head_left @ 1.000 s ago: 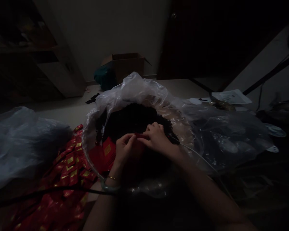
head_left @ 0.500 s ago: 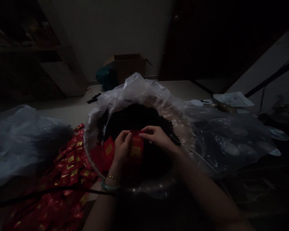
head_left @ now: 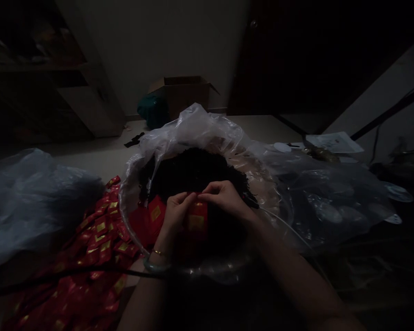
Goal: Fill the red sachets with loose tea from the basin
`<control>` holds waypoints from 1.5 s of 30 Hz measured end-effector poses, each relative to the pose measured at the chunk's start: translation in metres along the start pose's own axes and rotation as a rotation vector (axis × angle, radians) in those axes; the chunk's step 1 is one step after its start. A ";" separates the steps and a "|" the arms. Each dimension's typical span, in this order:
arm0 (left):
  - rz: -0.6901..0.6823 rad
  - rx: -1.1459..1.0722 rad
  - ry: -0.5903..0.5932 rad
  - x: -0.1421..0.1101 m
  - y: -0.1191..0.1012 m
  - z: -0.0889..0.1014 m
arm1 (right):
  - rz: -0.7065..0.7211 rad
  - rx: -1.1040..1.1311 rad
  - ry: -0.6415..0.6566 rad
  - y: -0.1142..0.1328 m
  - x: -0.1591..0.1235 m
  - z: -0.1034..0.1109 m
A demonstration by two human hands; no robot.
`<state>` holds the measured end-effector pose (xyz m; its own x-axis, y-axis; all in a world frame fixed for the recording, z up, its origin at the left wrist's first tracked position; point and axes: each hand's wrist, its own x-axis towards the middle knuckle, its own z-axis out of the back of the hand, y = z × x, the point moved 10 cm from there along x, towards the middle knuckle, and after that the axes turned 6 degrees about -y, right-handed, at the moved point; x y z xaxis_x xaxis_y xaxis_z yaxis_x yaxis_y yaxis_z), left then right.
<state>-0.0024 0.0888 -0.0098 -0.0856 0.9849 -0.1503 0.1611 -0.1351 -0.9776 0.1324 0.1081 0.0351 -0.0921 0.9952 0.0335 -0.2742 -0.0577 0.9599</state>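
Observation:
Between my two hands hangs a red packet with a gold square on its front. My left hand pinches its top edge, thumb against fingers. Beside it, my right hand pinches the same edge, the fingertips of both hands close together. Below and behind is a round basin lined with clear plastic, holding a heap of dark, shredded-looking material. More red packets lie inside the basin, left of my left hand. The packet's mouth is too dark to make out.
A large pile of filled-looking red packets spreads at the left, beside a cloudy plastic bag. Clear plastic lies on the right. A cardboard box and a teal bag stand by the back wall.
My left hand has shifted slightly right and up along the packet, so its fingertips now meet my right hand's at the top edge. The packet sits a little lower.

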 end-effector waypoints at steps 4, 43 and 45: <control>0.091 -0.027 0.170 -0.003 0.009 -0.017 | -0.027 0.087 -0.027 -0.003 -0.002 -0.005; 0.156 -0.045 0.351 -0.012 0.020 -0.037 | 0.115 -0.413 0.277 0.006 -0.007 -0.007; 0.148 -0.031 0.361 -0.010 0.021 -0.036 | 0.131 -0.415 0.263 0.007 -0.004 -0.006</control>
<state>0.0369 0.0797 -0.0241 0.2915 0.9303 -0.2224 0.1761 -0.2808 -0.9435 0.1256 0.1029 0.0396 -0.3742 0.9271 0.0234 -0.5969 -0.2601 0.7590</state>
